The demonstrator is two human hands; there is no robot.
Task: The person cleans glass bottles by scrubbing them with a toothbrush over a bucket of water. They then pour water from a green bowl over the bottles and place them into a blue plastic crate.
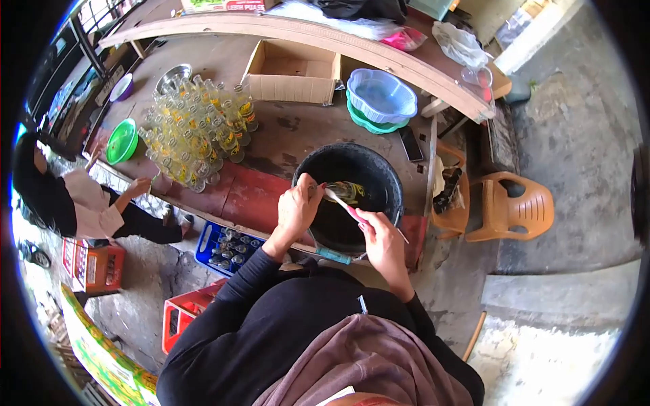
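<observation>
Over the black bucket, my left hand is closed around one end of a clear glass bottle with yellow lettering. The bottle lies tilted, its other end pointing right across the bucket's opening. My right hand grips a thin brush with a white and pink handle. The brush slants up and left, its far end right at my left hand, where the fingers hide it. A thin end of the handle pokes out beyond my right fingers.
Many glass bottles stand grouped left on the table, near a green basin. Behind are a cardboard box, stacked basins and a phone. Crates sit below. A person is at left, plastic chairs right.
</observation>
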